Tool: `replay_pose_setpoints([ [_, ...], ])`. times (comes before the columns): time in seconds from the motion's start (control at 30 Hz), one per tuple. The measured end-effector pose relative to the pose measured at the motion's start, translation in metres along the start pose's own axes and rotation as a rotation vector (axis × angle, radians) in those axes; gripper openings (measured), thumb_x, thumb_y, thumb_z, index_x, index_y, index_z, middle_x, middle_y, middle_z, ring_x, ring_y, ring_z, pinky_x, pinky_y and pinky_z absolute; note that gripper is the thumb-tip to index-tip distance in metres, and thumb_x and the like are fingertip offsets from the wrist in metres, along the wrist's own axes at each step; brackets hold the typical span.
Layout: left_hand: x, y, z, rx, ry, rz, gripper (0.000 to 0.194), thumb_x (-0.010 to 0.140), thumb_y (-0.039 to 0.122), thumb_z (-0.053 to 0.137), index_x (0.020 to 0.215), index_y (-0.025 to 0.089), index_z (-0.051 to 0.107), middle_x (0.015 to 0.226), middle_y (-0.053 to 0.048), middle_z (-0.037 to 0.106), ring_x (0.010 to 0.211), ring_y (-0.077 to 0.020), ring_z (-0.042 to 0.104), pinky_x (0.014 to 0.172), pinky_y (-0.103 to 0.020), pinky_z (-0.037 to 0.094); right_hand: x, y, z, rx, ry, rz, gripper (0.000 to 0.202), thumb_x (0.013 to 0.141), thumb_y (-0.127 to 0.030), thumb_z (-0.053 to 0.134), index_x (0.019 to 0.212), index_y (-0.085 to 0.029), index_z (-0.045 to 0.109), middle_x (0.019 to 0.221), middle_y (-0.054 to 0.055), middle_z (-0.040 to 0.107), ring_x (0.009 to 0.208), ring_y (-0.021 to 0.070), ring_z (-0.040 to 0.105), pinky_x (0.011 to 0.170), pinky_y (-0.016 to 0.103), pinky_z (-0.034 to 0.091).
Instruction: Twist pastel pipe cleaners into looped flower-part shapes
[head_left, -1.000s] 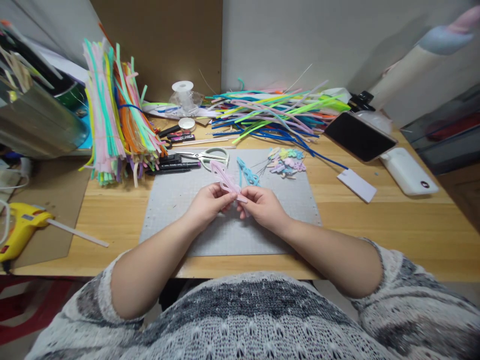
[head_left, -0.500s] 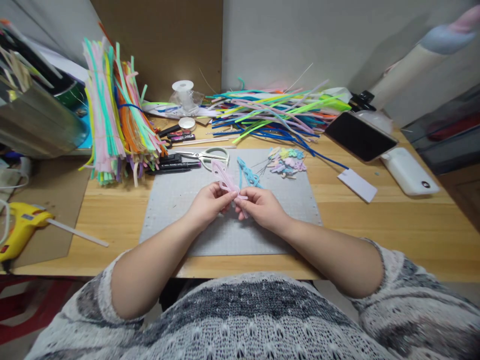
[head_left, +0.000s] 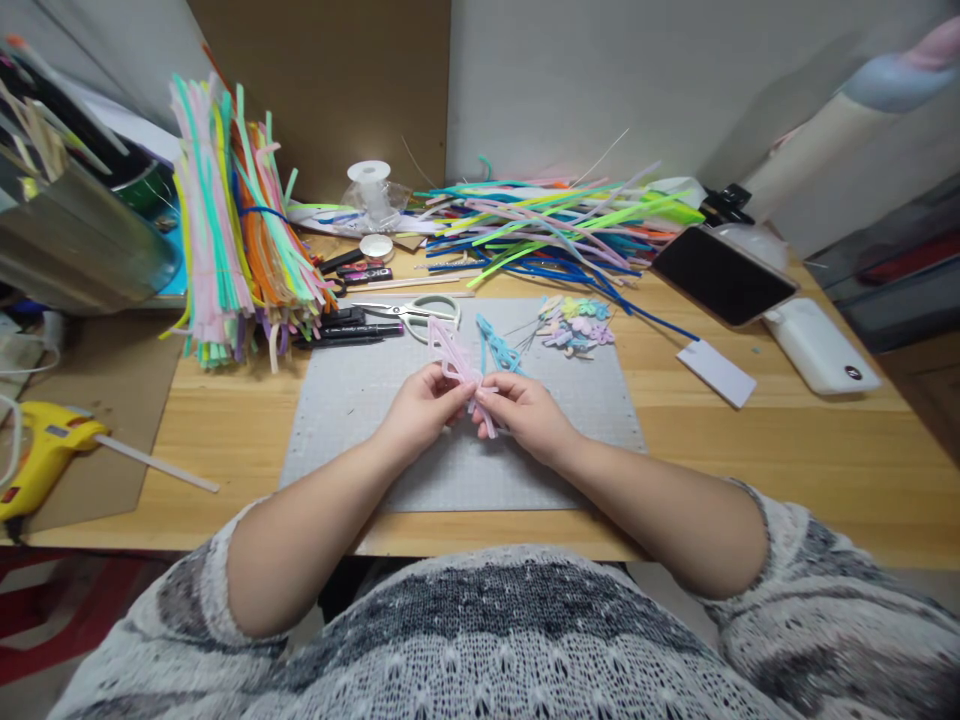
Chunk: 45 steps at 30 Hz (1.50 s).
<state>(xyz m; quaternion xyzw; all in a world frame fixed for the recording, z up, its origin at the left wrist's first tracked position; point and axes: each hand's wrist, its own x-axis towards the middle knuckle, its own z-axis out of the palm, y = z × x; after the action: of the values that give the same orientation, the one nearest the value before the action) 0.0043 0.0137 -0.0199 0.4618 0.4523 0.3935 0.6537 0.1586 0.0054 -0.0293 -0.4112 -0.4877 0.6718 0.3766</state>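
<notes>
Pale pink pipe cleaners [head_left: 450,355], bent into pointed loops, rise from between my two hands above the grey cutting mat [head_left: 345,400]. My left hand [head_left: 424,408] pinches them from the left, thumb on top. My right hand [head_left: 525,412] is closed on the same pink piece from the right, its fingertips nearly touching the left ones. Short pink ends hang below the pinch. Just beyond lies a blue bent pipe-cleaner shape [head_left: 498,345]. Small pastel flower shapes [head_left: 577,325] with thin wires are heaped at its right. White-handled scissors [head_left: 431,315] rest at the mat's far edge.
Bundled pipe cleaners [head_left: 214,220] stand at the left, and a loose pile [head_left: 547,230] lies at the back. Black markers [head_left: 352,333] are beside the mat. A yellow glue gun [head_left: 49,455] sits far left; a phone [head_left: 724,275] and white power bank [head_left: 825,345] are right.
The short pink end at my right fingertips has swung from pointing right to pointing down towards me. Both hands keep their pinch in nearly the same place.
</notes>
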Motion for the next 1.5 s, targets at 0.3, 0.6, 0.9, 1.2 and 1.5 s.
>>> replay_pose_setpoints([
  [0.3, 0.004, 0.008, -0.011, -0.112, 0.167, 0.053, 0.034, 0.065, 0.041, 0.075, 0.076, 0.014, 0.057, 0.058, 0.003, 0.054, 0.048, -0.0058, 0.046, 0.045, -0.018, 0.034, -0.003, 0.0, -0.002, -0.274, 0.056, -0.081, 0.02, 0.082, -0.033, 0.055, 0.069, -0.017, 0.054, 0.056, -0.003, 0.053, 0.046, 0.0083, 0.049, 0.047, 0.022, 0.037],
  [0.6, 0.005, 0.009, -0.016, -0.181, 0.157, 0.065, 0.027, 0.063, 0.032, 0.078, 0.075, 0.014, 0.062, 0.064, 0.002, 0.058, 0.052, -0.0052, 0.048, 0.051, -0.017, 0.039, -0.003, 0.0, -0.002, -0.277, 0.021, -0.064, 0.019, 0.083, -0.034, 0.052, 0.073, -0.018, 0.053, 0.059, -0.003, 0.053, 0.046, 0.0092, 0.049, 0.047, 0.023, 0.038],
  [0.9, 0.006, 0.016, -0.026, 0.01, 0.138, 0.088, 0.026, 0.064, 0.033, 0.078, 0.079, 0.014, 0.067, 0.068, 0.0, 0.061, 0.055, -0.0075, 0.047, 0.052, -0.02, 0.036, -0.004, -0.002, -0.005, -0.447, 0.091, -0.133, 0.015, 0.082, -0.027, 0.052, 0.07, -0.018, 0.055, 0.055, -0.003, 0.052, 0.049, 0.0098, 0.048, 0.05, 0.024, 0.037],
  [1.2, 0.003, 0.021, -0.031, -0.054, 0.006, 0.057, 0.023, 0.063, 0.03, 0.079, 0.077, 0.014, 0.07, 0.069, 0.0, 0.065, 0.057, -0.0073, 0.049, 0.056, -0.021, 0.036, -0.004, -0.008, -0.003, -0.151, -0.019, 0.051, 0.017, 0.076, -0.031, 0.056, 0.066, -0.017, 0.054, 0.051, -0.005, 0.052, 0.039, 0.0068, 0.045, 0.041, 0.02, 0.032],
  [1.5, 0.005, 0.021, -0.026, -0.329, -0.099, -0.053, 0.027, 0.058, 0.031, 0.083, 0.069, 0.011, 0.069, 0.064, -0.003, 0.065, 0.063, -0.0116, 0.056, 0.065, -0.023, 0.042, -0.004, -0.011, -0.003, -0.129, -0.08, 0.013, 0.018, 0.077, -0.032, 0.056, 0.067, -0.017, 0.054, 0.05, -0.005, 0.052, 0.039, 0.0068, 0.045, 0.041, 0.02, 0.033],
])
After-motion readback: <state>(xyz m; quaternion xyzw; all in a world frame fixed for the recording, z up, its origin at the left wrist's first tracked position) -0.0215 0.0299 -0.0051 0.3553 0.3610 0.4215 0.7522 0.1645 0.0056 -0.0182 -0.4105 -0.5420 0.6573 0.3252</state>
